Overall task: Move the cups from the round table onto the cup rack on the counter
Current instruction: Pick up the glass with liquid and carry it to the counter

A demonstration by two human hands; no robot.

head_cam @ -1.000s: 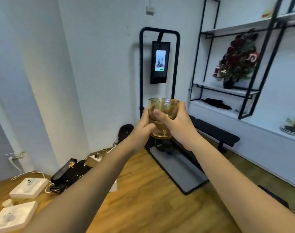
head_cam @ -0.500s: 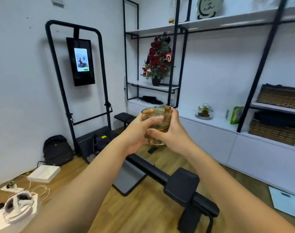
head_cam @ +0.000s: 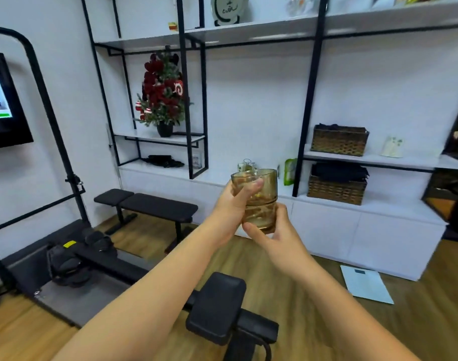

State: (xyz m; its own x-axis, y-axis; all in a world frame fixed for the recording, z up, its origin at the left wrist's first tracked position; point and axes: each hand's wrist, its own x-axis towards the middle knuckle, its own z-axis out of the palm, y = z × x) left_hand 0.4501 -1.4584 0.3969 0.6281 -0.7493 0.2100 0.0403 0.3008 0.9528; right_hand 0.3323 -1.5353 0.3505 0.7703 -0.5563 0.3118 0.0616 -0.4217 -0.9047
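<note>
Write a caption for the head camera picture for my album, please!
Both hands, left hand and right hand, hold an upright amber glass cup in front of the white counter.

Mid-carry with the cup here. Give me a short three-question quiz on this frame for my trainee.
1. True or false: the amber glass cup is held upright in both hands.
2. Which hand supports the cup's base? A) left hand B) right hand
3. Fill in: two woven baskets sit on the ____ of the cup.

Key: 1 true; 2 B; 3 right.
</note>
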